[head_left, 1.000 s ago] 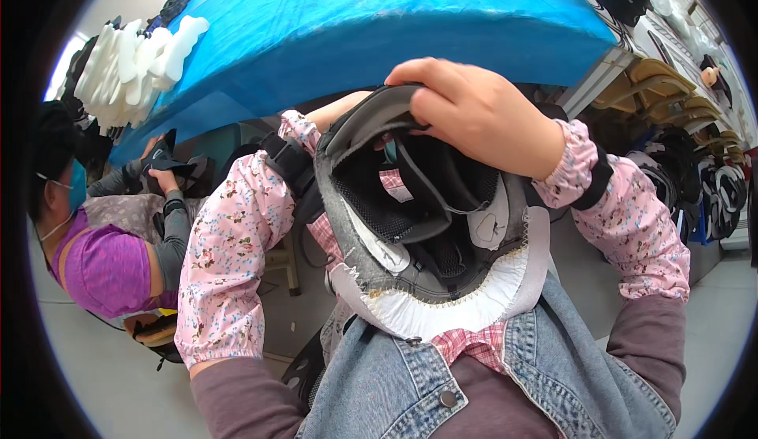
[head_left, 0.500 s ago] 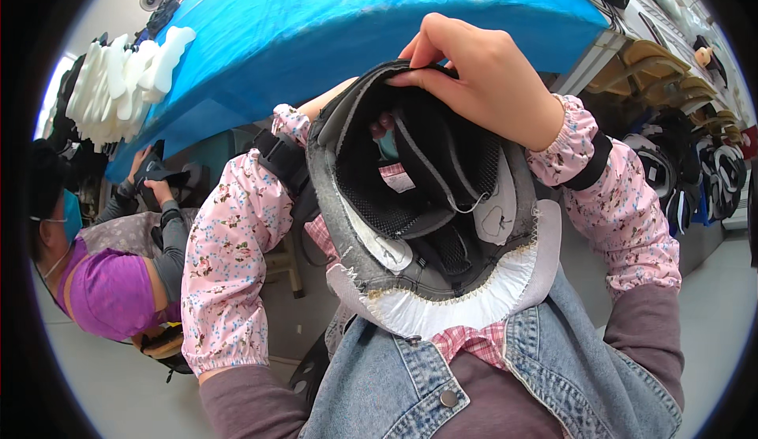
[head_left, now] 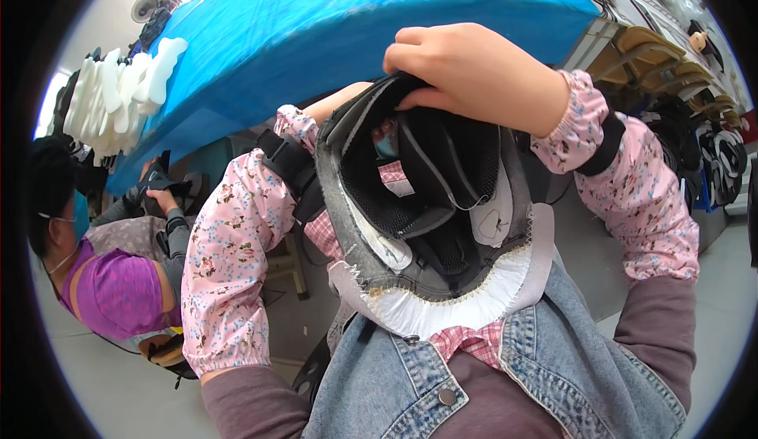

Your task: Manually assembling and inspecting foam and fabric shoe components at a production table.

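Note:
In front of my chest is a bulky sewn padded piece (head_left: pixel 347 210), with a grey felt-like outside, black mesh inside, and a white gathered band edged with zigzag stitching on its near side. My right hand (head_left: pixel 454 72) grips its far black rim, thumb inside and fingers curled over the outside. My left hand (head_left: pixel 385 133) reaches behind the piece from the left; a few fingertips show through its dark opening, the rest is hidden. A small white label (head_left: pixel 401 186) and a loose white thread (head_left: pixel 474 204) are visible inside.
A blue-covered table (head_left: pixel 339 28) spans the far side. White foam shapes (head_left: pixel 118 95) hang at its left end. A co-worker in purple (head_left: pixel 122 289) sits at the left, handling a black item. Brown chairs (head_left: pixel 647 56) and hanging black-and-white pieces (head_left: pixel 722 163) are at the right.
My right hand has shifted slightly left and down along the far rim, its forearm swinging a little to the right. The padded piece has tilted slightly.

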{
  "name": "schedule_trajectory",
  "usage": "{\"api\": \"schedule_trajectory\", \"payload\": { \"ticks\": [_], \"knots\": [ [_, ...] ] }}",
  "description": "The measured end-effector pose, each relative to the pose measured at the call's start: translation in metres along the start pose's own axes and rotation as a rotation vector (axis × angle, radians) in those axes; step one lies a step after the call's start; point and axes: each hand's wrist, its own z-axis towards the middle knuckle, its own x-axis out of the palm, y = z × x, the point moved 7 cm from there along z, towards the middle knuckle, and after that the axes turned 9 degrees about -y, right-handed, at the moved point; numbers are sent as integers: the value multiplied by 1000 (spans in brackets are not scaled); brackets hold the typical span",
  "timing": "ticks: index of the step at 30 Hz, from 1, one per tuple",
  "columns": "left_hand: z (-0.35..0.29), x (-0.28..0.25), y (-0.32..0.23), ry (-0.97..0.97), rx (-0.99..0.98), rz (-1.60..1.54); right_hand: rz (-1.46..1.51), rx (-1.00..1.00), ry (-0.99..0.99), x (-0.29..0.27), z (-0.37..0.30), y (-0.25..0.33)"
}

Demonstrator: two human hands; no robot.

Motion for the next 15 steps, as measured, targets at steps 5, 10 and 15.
{"api": "schedule_trajectory", "payload": {
  "ticks": [5, 10, 15],
  "knots": [
    [7, 1, 4, 28, 2, 5, -121, 111, -43, -9, -4, -9],
    [0, 1, 5, 34, 13, 14, -43, -11, -314, -19, -19, 16],
    [2, 5, 6, 54, 16, 36, 89, 87, -363, -21, -25, 13]
  ]
}}
